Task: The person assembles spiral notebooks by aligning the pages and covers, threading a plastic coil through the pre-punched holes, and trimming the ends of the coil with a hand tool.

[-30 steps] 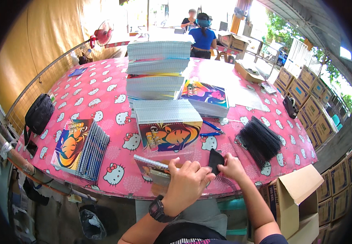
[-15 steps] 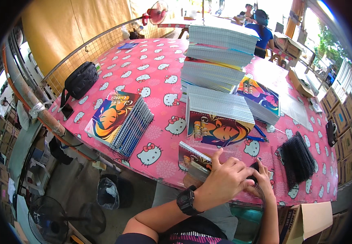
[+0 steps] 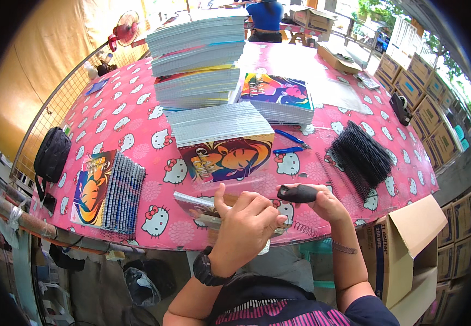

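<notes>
My left hand, with a black watch on the wrist, is closed over a thin notebook at the table's near edge. Its fingers hide most of the notebook. In my right hand is a dark, rounded handheld tool whose exact kind I cannot make out, its tip pointing left toward my left hand. A thin black binding coil runs from beside my left fingers to below my right wrist, and part of it shows across my right forearm. Beyond my hands stands a block of notebooks with colourful covers.
A tall notebook stack rises behind, beside a lower pile. Blue-handled cutters lie near a heap of black coils. Finished-looking spiral notebooks and a black bag are left. An open carton stands right.
My view has swung to the right. My right hand has drawn away from my left with the dark tool, which now shows clearly. The coil between my hands has come into sight.
</notes>
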{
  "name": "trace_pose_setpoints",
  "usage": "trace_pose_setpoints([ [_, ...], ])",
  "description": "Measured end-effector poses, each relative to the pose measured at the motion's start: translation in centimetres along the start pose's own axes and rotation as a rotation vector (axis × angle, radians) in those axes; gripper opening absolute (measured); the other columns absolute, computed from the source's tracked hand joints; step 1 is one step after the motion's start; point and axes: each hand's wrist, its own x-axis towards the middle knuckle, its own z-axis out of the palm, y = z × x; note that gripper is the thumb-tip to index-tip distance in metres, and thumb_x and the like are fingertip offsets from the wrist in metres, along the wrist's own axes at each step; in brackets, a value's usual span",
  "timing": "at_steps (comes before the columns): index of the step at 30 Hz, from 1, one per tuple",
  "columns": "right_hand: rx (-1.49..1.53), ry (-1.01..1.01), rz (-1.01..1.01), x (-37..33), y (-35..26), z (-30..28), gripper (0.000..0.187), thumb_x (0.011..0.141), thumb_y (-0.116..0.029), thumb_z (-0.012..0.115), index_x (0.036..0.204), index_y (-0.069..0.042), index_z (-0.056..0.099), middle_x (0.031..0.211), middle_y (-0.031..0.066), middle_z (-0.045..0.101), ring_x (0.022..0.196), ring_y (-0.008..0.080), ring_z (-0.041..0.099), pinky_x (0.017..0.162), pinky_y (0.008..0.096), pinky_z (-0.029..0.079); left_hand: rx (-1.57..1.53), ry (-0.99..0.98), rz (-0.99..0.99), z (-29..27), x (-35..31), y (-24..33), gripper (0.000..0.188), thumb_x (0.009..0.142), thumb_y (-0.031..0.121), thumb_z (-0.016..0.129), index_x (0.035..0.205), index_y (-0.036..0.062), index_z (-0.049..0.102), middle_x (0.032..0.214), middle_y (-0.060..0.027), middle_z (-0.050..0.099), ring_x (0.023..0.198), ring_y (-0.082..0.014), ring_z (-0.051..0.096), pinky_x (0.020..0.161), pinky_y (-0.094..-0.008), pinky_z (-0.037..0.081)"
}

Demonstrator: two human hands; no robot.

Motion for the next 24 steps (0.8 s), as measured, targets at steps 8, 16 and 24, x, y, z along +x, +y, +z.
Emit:
trace_pose_setpoints([
  [8, -0.289, -0.065, 0.017, 0.4, -5.2, 2.8, 0.058, 0.083, -0.053, 0.063, 0.105, 0.000, 0.071, 0.124, 0.0229, 0.059, 0.119, 0.0286, 0.054, 0.100, 0.0414, 0.039, -0.077, 0.071, -0.177, -0.9, -0.8, -1.0, 0.042, 0.067, 0.026, 0.084, 0.103, 0.0159, 0.065, 0.084, 0.0041, 0.061, 0.086, -0.0155, 0.059, 0.110, -0.0540, 0.011],
  [16, -0.512, -0.073, 0.140, 2.1, -5.5, 1.5, 0.041, 0.087, -0.034, 0.062, 0.102, 0.004, 0.070, 0.124, 0.0216, 0.060, 0.112, 0.0301, 0.058, 0.095, 0.0395, 0.044, -0.149, 0.105, -0.183, 0.2, -0.8, -0.7, 0.055, 0.066, 0.028, 0.085, 0.113, 0.0156, 0.060, 0.078, 0.0051, 0.059, 0.081, -0.0138, 0.060, 0.110, -0.0531, 0.013],
  [24, -0.572, -0.062, 0.114, 3.4, -4.9, 2.0, 0.053, 0.085, -0.044, 0.062, 0.103, 0.005, 0.069, 0.127, 0.0244, 0.058, 0.112, 0.0307, 0.059, 0.097, 0.0400, 0.043, 0.034, 0.159, -0.235, -2.4, -2.0, -1.4, 0.080, 0.060, 0.034, 0.087, 0.128, 0.0119, 0.052, 0.111, -0.0035, 0.059, 0.112, -0.0210, 0.054, 0.110, -0.0588, 0.006],
])
